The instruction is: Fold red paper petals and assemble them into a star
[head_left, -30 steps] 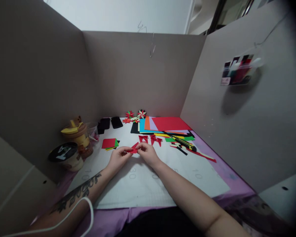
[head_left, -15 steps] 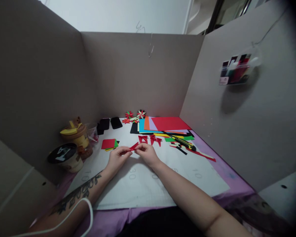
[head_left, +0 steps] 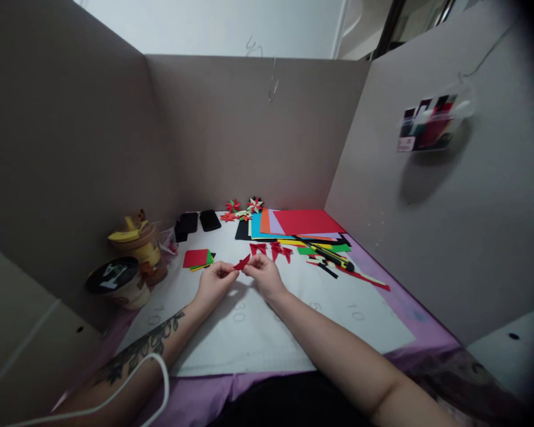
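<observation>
Between my two hands is a small piece of folded red paper (head_left: 242, 263), pointed at its upper end and held a little above the white sheet. My left hand (head_left: 216, 280) pinches its left edge between thumb and fingers. On the other side, my right hand (head_left: 265, 276) grips the right edge the same way, so the fingertips hide part of the folds. Just beyond my right hand lie several folded red paper pieces (head_left: 276, 251). A stack of small paper squares (head_left: 196, 258), red on top, sits beyond my left hand.
Coloured paper sheets (head_left: 309, 222) lie at the back right, with a yellow-black cutter knife (head_left: 333, 258) and paper strips (head_left: 324, 270) in front. Paper stars (head_left: 255, 205) and a black phone-like object (head_left: 210, 220) are at the back. Lidded cups (head_left: 118, 283) stand left; grey panels (head_left: 258, 136) enclose the table.
The folded red paper has been tilted between my fingers: it looked wide, then narrow, and now shows a darker face with a notched outline. Both hands stay nearly in place.
</observation>
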`<act>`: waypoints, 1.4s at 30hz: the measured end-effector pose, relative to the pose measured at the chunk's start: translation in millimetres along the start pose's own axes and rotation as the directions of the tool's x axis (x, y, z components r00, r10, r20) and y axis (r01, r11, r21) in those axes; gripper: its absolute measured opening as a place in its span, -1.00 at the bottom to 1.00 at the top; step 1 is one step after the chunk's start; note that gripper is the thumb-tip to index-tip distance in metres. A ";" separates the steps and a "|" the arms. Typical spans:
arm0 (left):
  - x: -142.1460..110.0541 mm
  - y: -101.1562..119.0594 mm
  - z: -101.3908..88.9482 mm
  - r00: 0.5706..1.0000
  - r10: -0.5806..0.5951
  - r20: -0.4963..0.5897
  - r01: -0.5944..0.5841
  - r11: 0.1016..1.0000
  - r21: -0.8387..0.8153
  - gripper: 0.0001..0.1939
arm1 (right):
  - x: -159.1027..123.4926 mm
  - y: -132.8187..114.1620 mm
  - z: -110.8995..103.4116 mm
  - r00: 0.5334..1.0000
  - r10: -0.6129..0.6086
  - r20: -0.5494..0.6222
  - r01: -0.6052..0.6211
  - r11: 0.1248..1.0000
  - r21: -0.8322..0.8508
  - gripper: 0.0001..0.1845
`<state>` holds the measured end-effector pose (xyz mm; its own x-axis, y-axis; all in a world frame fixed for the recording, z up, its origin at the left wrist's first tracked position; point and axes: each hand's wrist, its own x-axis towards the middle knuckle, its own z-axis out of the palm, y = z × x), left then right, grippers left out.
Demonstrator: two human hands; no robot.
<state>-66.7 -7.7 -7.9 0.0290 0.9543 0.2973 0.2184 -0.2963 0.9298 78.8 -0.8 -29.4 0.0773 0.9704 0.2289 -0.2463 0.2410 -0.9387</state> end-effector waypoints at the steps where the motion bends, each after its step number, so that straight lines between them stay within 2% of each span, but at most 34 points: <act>1: -0.1 0.2 0.4 1.000 -0.018 -0.003 0.018 1.000 0.005 -0.86 | -0.1 0.0 0.7 1.000 0.002 -0.003 -0.002 1.000 0.005 -0.82; 5: 0.4 -4.2 1.6 0.998 -0.058 -0.007 0.059 0.998 0.009 -0.86 | -0.2 -0.5 3.4 0.999 0.013 -0.033 -0.013 1.000 -0.005 -0.78; 8: 1.4 -11.1 2.6 0.996 -0.078 0.047 0.081 0.995 -0.064 -0.86 | 1.1 -0.8 2.2 0.998 -0.012 -0.065 0.009 0.998 -0.056 -0.77; 10: 1.9 -14.2 3.4 0.993 -0.084 0.083 0.094 0.987 -0.127 -0.79 | 1.8 -1.5 -0.1 0.995 -0.066 -0.072 0.056 0.990 -0.131 -0.79; 14: 1.7 -11.5 4.0 0.996 0.014 0.086 0.000 0.987 -0.162 -0.63 | -1.3 -5.8 -2.5 0.992 -0.124 0.034 0.129 0.951 -0.281 -0.84; 17: 1.0 -6.5 2.7 0.988 0.027 0.154 -0.009 0.993 -0.118 -0.65 | -6.5 -10.0 0.4 0.986 -0.096 0.138 0.138 0.931 -0.339 -0.86; 21: 0.8 -3.9 1.0 0.979 -0.022 0.200 0.042 0.995 -0.095 -0.74 | -9.2 -12.3 4.4 0.989 -0.065 0.136 0.101 0.955 -0.278 -0.84; 27: -0.8 -3.8 3.3 0.963 -0.066 0.261 0.101 0.987 -0.124 -0.70 | -5.4 -5.4 2.5 0.995 -0.017 0.103 0.029 0.993 -0.117 -0.76; 29: -1.0 -3.8 3.7 0.970 -0.065 0.234 0.097 0.987 -0.130 -0.71 | -4.8 -3.6 1.9 0.994 -0.002 0.109 0.011 0.997 -0.081 -0.75; 33: 0.5 -3.6 2.8 0.993 -0.068 0.099 0.083 0.984 -0.159 -0.72 | -5.5 -4.4 2.8 0.994 0.009 0.109 0.000 0.997 -0.074 -0.75; 38: 6.2 -4.8 -1.8 0.993 -0.120 0.008 0.117 0.956 -0.269 -0.66 | -5.7 -4.6 4.0 0.992 0.027 0.126 -0.020 0.998 -0.058 -0.72; 42: 13.4 -9.3 -7.6 0.982 -0.175 -0.067 0.138 0.916 -0.377 -0.61 | -5.1 -4.3 0.7 0.995 0.028 0.092 -0.013 0.987 -0.160 -0.76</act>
<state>-75.7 7.5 -10.9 -0.0747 0.9868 0.1435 -0.1641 -0.1541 0.9743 78.8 -6.8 -26.3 -0.0187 0.9742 0.2249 -0.0894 0.2224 -0.9709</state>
